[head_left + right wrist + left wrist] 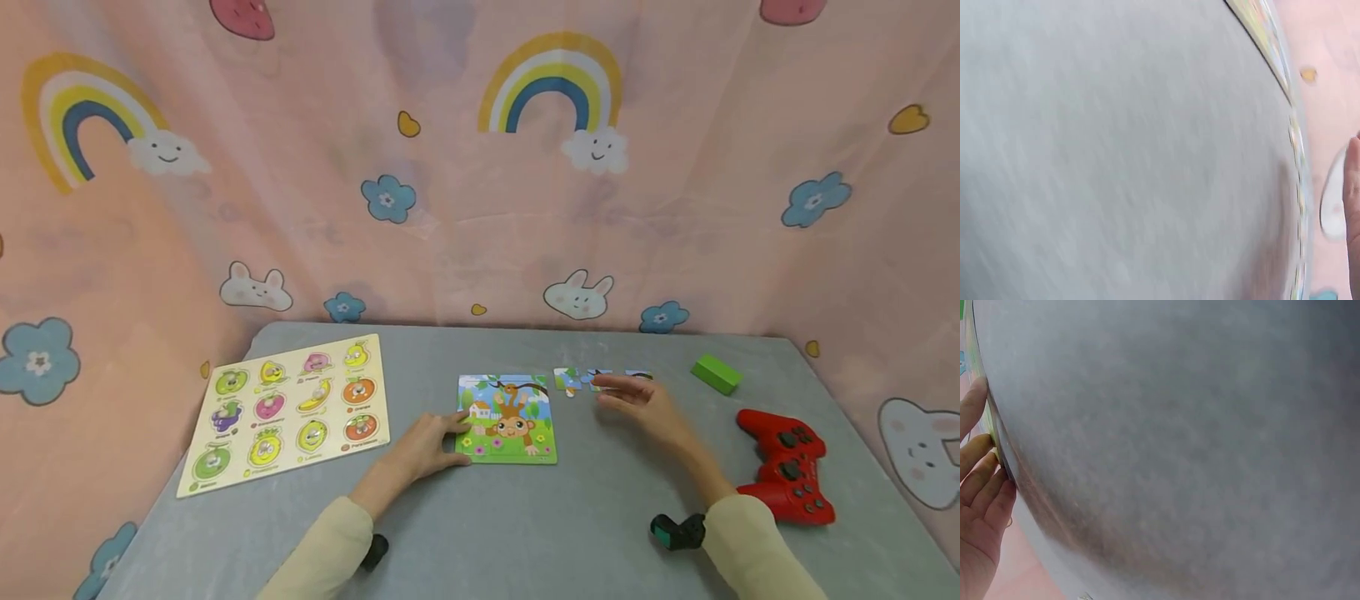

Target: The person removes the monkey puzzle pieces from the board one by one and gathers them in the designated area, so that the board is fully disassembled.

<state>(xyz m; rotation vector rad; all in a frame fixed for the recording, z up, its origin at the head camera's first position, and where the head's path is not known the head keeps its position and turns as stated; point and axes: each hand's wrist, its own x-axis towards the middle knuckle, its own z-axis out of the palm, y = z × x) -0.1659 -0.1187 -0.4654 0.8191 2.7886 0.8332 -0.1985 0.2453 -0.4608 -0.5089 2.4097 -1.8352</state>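
A square monkey puzzle [513, 427] lies on the grey table. The left hand [422, 448] touches its left edge, thumb at the lower left corner and fingers higher up; the left wrist view shows this hand [984, 519] against the puzzle's edge. Several loose puzzle pieces [567, 380] lie in a row right of the puzzle. Over the right part of that row is the right hand [643, 410], fingers extended and pointing left, holding nothing visible. In the right wrist view only part of this hand [1352, 200] shows at the right edge.
A fruit picture board [288, 410] lies on the left of the table [510, 533]. At the right are a green block [716, 375] and a red game controller [791, 467], partly behind the right forearm. A patterned pink cloth [465, 250] hangs behind the table.
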